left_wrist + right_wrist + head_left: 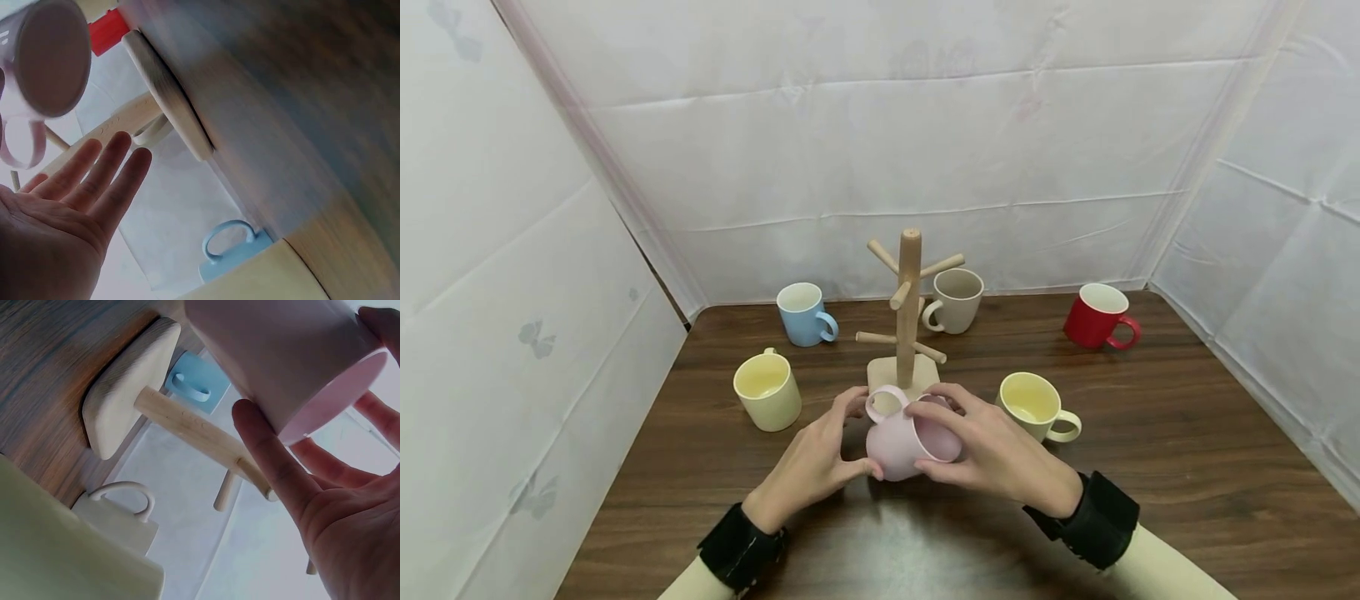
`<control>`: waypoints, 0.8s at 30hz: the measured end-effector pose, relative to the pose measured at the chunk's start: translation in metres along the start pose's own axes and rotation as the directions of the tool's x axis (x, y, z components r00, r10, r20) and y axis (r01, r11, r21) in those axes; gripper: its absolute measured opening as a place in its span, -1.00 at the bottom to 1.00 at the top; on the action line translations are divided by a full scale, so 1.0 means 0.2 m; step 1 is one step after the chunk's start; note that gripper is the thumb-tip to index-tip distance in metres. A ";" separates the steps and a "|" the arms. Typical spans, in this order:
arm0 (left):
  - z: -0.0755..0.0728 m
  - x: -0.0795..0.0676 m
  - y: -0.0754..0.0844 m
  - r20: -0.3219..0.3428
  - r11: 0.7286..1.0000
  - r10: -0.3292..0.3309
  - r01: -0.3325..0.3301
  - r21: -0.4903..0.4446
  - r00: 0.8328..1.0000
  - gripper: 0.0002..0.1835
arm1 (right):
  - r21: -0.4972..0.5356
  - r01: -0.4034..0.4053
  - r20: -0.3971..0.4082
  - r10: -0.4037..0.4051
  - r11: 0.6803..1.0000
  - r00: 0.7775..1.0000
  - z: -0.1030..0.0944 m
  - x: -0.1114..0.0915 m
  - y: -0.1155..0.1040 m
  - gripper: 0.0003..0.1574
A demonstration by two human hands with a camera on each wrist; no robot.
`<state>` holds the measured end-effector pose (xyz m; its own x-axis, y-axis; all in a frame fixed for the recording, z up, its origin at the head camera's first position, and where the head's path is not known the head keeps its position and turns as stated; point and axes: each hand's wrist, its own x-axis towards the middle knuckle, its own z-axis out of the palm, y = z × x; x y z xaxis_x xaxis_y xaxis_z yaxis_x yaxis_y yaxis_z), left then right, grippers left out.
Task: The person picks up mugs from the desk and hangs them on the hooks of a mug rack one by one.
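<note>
A pink mug [895, 446] is tipped on its side above the table, its mouth facing right and its handle pointing up. My right hand [988, 442] grips it at the rim, with fingers inside the mouth in the right wrist view. By the mug's base is my left hand [816, 454], thumb at the mug's side; in the left wrist view its fingers [94, 178] are straight and apart from the mug. Just behind both hands stands a wooden mug tree [908, 308] with several bare pegs; the mug overlaps its square base in the head view.
Yellow mugs stand to the left [771, 400] and right [1026, 404] of the hands. Farther back are a blue mug [805, 321], a beige mug [961, 308] behind the tree, and a red mug [1090, 321]. White cloth walls [880, 150] enclose the wooden table [1187, 450].
</note>
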<state>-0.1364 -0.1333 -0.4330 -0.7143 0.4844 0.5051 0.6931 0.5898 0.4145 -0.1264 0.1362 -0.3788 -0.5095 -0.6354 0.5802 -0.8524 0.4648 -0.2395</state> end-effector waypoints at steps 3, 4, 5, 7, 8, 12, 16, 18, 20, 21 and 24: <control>0.01 0.00 0.01 0.004 0.998 -0.037 0.037 -0.043 0.999 0.14 | 0.006 -0.009 -0.028 0.009 1.000 1.000 0.00 0.00 0.00 -0.28; 0.01 0.00 0.01 0.008 0.998 -0.044 0.045 -0.047 0.999 0.15 | 0.008 -0.010 -0.036 0.011 1.000 0.999 -0.01 0.00 0.01 -0.28; 0.01 0.00 0.01 0.015 0.997 -0.053 0.054 -0.048 0.998 0.16 | 0.009 -0.012 -0.044 0.012 1.000 0.999 -0.01 0.00 0.01 -0.28; 0.01 0.00 0.02 0.028 0.997 -0.063 0.064 -0.046 0.998 0.17 | 0.006 -0.012 -0.061 0.012 1.000 0.998 -0.01 -0.01 0.01 -0.28; 0.01 0.00 0.02 0.036 0.997 -0.066 0.068 -0.043 0.997 0.17 | 0.004 -0.012 -0.070 0.013 1.000 0.997 -0.01 -0.01 0.01 -0.27; 0.02 -0.01 0.02 0.043 0.997 -0.067 0.068 -0.033 0.997 0.15 | -0.001 -0.017 -0.097 0.016 1.000 0.995 -0.01 -0.02 0.01 -0.26; 0.02 0.00 0.01 0.039 0.997 -0.063 0.064 -0.044 0.997 0.11 | -0.005 -0.025 -0.108 0.024 1.000 0.994 -0.01 -0.02 0.01 -0.24; 0.02 0.00 0.01 0.039 0.995 -0.058 0.061 -0.074 0.998 0.08 | 0.000 -0.027 -0.112 0.027 1.000 0.993 -0.01 -0.02 0.01 -0.24; 0.02 0.01 0.02 0.040 0.990 -0.053 0.058 -0.129 0.998 0.05 | 0.007 -0.028 -0.116 0.029 1.000 0.993 -0.01 -0.02 0.01 -0.23; 0.02 0.01 0.02 0.037 0.985 -0.049 0.055 -0.162 0.998 0.03 | 0.013 -0.028 -0.118 0.029 1.000 0.993 -0.01 -0.02 0.01 -0.23; 0.03 0.02 0.03 0.027 0.969 -0.042 0.047 -0.243 0.999 0.00 | 0.030 -0.022 -0.127 0.026 0.999 0.992 -0.01 -0.02 0.01 -0.23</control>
<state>-0.1360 -0.1244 -0.4330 -0.7450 0.4769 0.4664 0.6614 0.4373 0.6094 -0.1267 0.1411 -0.3791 -0.5124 -0.5394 0.6682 -0.8440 0.4601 -0.2757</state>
